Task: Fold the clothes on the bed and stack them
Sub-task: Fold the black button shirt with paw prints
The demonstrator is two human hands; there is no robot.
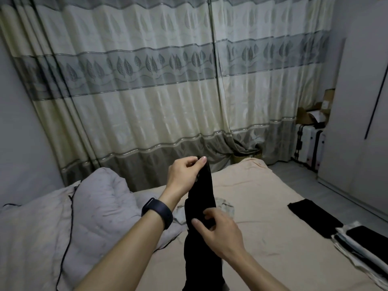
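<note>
Black garment [201, 192] hangs as a long narrow strip in the air above the bed [262, 192], running from the upper hand down past the bottom edge of the view. The left hand [184, 175] pinches its top end between thumb and curled fingers, raised in front of the curtain. The right hand [218, 229] grips the strip lower down, about midway, with the thumb across the near face and the fingers wrapped behind. A dark wristband [157, 213] sits on the left forearm.

Just behind the hanging strip, a pale crumpled garment [224, 204] lies on the beige sheet. To the right, a folded black piece [312, 215] lies flat on the bed, and near it, at the right edge, sits a stack [363, 244] of folded pale and dark layers with a black item on top. On the left a grey quilt [100, 206] is bunched up, with a black cable [67, 238] trailing over it.

Beyond the bed hangs a cream and grey leaf-patterned curtain [147, 91]. In the far right corner stand a white suitcase [308, 145] and cardboard boxes [315, 114], beside a pale wardrobe [357, 122]
</note>
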